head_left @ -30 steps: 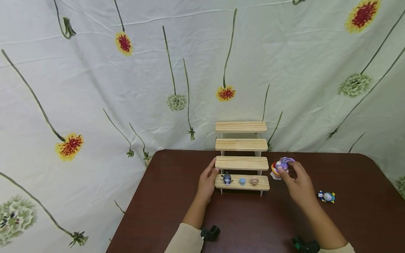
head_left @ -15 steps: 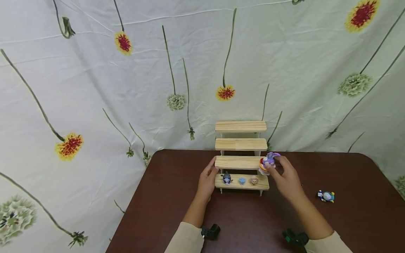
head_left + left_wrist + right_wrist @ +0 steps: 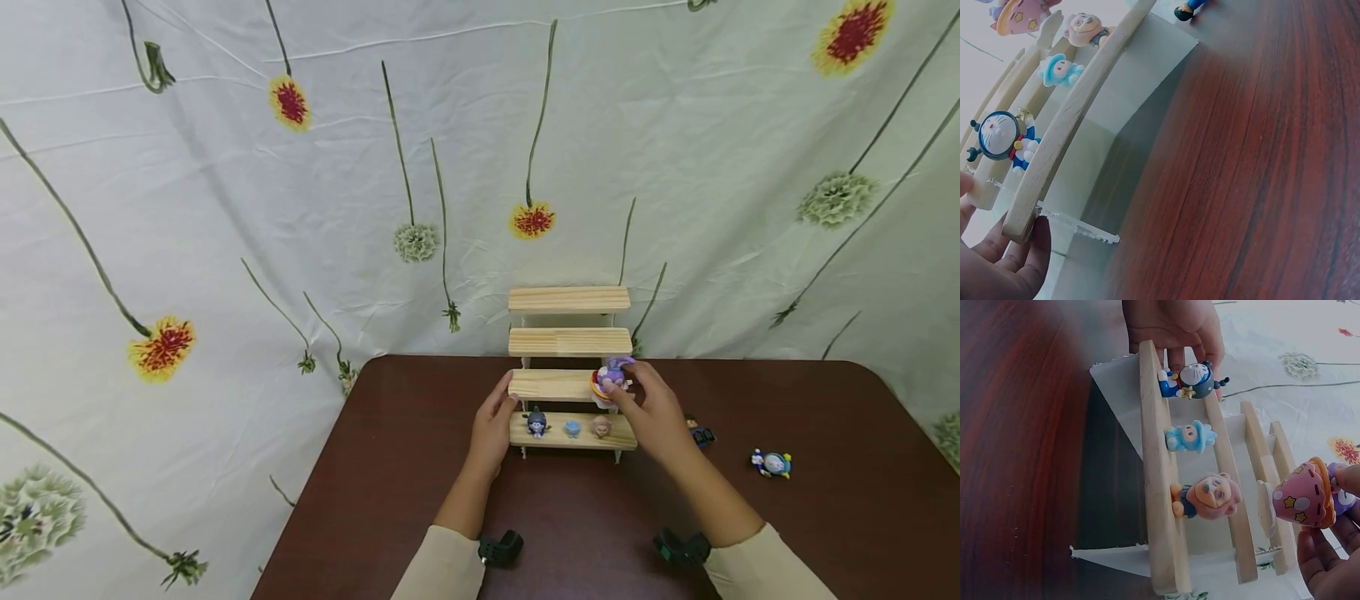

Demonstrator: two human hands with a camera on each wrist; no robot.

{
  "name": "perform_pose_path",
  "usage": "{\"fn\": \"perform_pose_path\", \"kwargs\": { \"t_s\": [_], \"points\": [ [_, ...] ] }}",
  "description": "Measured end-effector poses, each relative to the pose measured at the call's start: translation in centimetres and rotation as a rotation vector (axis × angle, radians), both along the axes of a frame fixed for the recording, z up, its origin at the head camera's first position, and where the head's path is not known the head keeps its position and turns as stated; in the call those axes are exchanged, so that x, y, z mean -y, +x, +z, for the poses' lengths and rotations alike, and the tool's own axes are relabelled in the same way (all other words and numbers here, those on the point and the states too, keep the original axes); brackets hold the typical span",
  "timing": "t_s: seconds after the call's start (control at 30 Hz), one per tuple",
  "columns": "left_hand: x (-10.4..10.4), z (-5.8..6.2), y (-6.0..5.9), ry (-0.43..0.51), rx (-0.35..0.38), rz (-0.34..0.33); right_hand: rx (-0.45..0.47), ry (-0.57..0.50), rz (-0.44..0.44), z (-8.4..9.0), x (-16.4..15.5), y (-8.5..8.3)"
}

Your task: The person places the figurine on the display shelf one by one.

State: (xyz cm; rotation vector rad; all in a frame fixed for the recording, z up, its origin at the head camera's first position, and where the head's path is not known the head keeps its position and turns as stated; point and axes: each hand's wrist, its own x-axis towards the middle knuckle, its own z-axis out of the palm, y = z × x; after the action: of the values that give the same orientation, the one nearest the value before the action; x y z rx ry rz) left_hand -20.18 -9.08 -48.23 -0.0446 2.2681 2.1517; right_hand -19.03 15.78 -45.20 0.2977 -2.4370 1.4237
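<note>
A four-step wooden display stand (image 3: pixel 551 386) sits on the table. My left hand (image 3: pixel 491 433) grips its left end, fingers under the lowest plank in the left wrist view. Between thumb and fingers, my right hand (image 3: pixel 660 421) pinches a toy figurine (image 3: pixel 1300 497), purple above with a pink, star-dotted lower part and a white base. It overlaps the right end of the second step from the front. Along the lowest step stand a dark-headed blue figurine (image 3: pixel 1191 381), a small light-blue one (image 3: pixel 1190 437) and a bear figurine (image 3: pixel 1211 495).
Right of the stand, a dark-blue figurine (image 3: pixel 701 435) lies on the brown table (image 3: pixel 585 508), partly behind the right hand. Farther right lies a blue-and-yellow figurine (image 3: pixel 772 462). A flower-print cloth (image 3: pixel 337 192) hangs directly behind the table.
My right hand has carried the purple-and-pink figurine leftward, from beside the stand to the second step's right end. The dark-blue figurine has come into sight. My left hand keeps its place.
</note>
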Motion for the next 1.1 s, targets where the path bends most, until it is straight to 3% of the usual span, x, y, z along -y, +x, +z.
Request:
{"fn": "perform_pose_path", "kwargs": {
  "t_s": [0.4,1.1],
  "points": [
    [-0.3,-0.2,0.0,0.009,-0.003,0.036,0.069,0.032,0.036,0.2,0.8,-1.5],
    [-0.2,-0.3,-0.4,-0.004,-0.008,0.044,0.065,0.045,0.063,0.3,2.6,-3.4]
  ]
}}
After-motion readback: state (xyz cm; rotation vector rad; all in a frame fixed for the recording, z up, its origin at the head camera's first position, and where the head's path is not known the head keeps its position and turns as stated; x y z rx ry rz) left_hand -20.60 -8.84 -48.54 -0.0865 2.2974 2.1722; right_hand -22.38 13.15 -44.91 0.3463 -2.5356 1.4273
